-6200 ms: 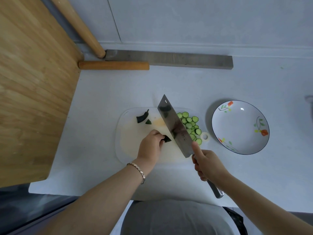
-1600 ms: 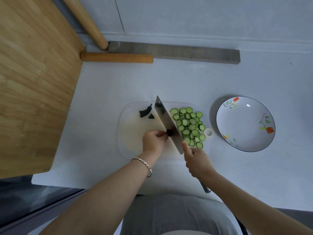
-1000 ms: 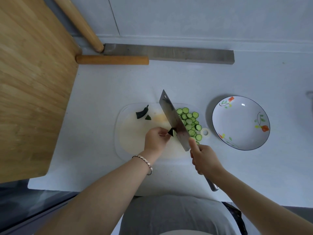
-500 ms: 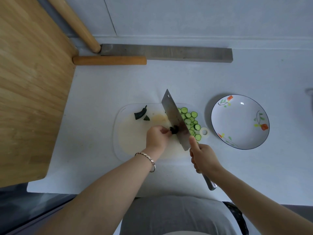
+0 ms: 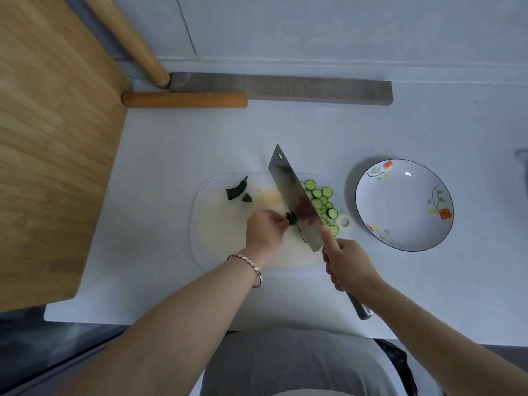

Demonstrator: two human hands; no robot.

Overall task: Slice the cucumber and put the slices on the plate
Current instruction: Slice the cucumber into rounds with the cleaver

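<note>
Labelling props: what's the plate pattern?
White plate, dark blue rim, orange flowers with green leaves; head view.

White countertop [image 5: 177, 144] fills the centre of the frame and meets a pale wall at the top. A translucent cutting board [image 5: 223, 232] lies flat at centre. A white floral plate [image 5: 403, 204] sits just beside the board, on its right. A grey metal bar [image 5: 285, 88] lies along the back edge, upper centre. A short wooden rod [image 5: 185, 100] lies just in front of the bar's left end. A large wooden board [image 5: 51, 138] overlaps the counter's left side.
</note>
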